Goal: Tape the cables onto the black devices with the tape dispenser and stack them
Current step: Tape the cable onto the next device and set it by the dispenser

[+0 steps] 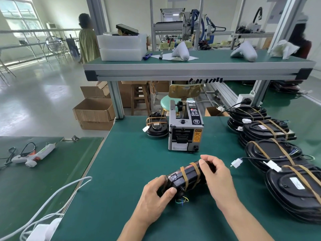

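The black device (186,177) sits tipped on its edge over the green table (132,153), its long axis running from near-left to far-right between both hands. The left hand (156,197) holds a clamped grip on the near end; the right hand (215,173) pinches the far end by the tan tape bands (195,168). The taped stack (278,153) lies to the right, nearer the right hand, and the tape dispenser (185,129) stands just beyond.

Green-topped desk (132,162) has the tape dispenser (185,129) sitting mid-back, one taped black device (156,126) just left of it, and a row of taped devices (278,150) along the right edge.
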Motion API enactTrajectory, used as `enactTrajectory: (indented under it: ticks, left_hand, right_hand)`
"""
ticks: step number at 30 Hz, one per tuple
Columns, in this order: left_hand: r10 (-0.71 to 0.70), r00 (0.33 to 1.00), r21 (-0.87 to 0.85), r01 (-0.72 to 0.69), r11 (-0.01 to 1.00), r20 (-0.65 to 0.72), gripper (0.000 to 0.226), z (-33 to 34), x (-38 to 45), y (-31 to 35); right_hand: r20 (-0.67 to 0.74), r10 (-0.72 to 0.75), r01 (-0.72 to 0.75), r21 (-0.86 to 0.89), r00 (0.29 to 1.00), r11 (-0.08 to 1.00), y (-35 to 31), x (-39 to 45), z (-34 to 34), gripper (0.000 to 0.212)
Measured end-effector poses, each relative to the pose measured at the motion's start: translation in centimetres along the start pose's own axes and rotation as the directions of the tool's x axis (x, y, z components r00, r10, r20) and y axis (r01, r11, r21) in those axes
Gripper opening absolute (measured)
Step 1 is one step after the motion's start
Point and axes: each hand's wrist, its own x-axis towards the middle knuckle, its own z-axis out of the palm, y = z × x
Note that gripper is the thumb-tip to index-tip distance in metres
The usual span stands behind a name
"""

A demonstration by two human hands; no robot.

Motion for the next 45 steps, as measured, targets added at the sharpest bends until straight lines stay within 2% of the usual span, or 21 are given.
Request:
enactTrajectory:
  ticks: [8,11,15,21,27,29,31,33,35,37,40,45]
  left_hand:
    - [0.005,1.000,0.010,-0.005,1.000,0.003,0.061,-0.2,0.0,0.2]
    - [0.002,1.000,0.011,-0.002,1.000,0.003,0.059,-0.2,0.0,0.3]
    - [-0.002,1.000,0.009,0.002,1.000,0.004,0.062,-0.2,0.0,0.3]
    - [-0.012,1.000,-0.020,0.012,1.000,0.009,0.065,-0.2,0.0,0.6]
    - [-0.014,1.000,-0.037,0.015,0.999,0.013,0.069,-0.2,-0.1,0.5]
    - [-0.021,1.000,-0.027,0.022,0.999,0.014,0.072,-0.2,-0.1,0.4]
    - [-0.031,0.999,-0.031,0.032,0.999,0.019,0.066,-0.3,-0.1,0.5]
    - [-0.025,0.999,-0.044,0.027,0.999,0.030,0.051,-0.2,-0.2,0.6]
    - [-0.011,0.999,-0.048,0.013,0.999,0.040,0.042,-0.2,-0.1,0.8]
    - [0.004,0.999,-0.059,-0.001,0.998,0.050,0.038,-0.2,-0.1,0.9]
    - [0.020,0.998,-0.107,-0.014,0.994,0.059,0.039,-0.3,-0.1,1.1]
    - [-0.012,0.999,-0.143,0.005,0.990,-0.044,0.054,-0.4,0.0,0.4]
  right_hand:
    - [0.027,-0.011,0.012,-0.043,1.000,0.999,0.2,0.3,-0.7,0.020]
    - [0.000,-0.030,0.030,-0.009,1.000,1.000,0.6,0.3,-0.7,0.012]
    - [-0.004,-0.006,0.006,0.055,1.000,0.998,1.0,0.3,-0.7,0.018]
    - [0.119,-0.067,0.054,0.117,0.991,0.992,1.6,0.6,-2.0,0.026]
    - [0.311,-0.067,0.073,-0.008,0.948,0.997,2.8,1.7,-3.4,0.032]
    - [0.364,-0.073,0.090,-0.030,0.928,0.995,2.7,1.8,-3.5,0.041]
    - [0.411,-0.078,0.126,-0.090,0.908,0.988,2.4,1.7,-3.6,0.056]
    - [0.416,-0.091,0.172,-0.161,0.905,0.972,2.1,1.6,-3.6,0.063]
    - [0.392,-0.122,0.208,-0.183,0.912,0.961,1.5,1.4,-3.5,0.060]
    - [0.358,-0.163,0.245,-0.196,0.919,0.950,0.3,1.2,-3.4,0.049]
    - [0.349,-0.238,0.350,-0.306,0.907,0.885,-2.2,1.1,-3.2,0.034]
    - [0.432,-0.378,0.568,-0.512,0.819,0.645,-6.3,0.4,-1.9,0.050]
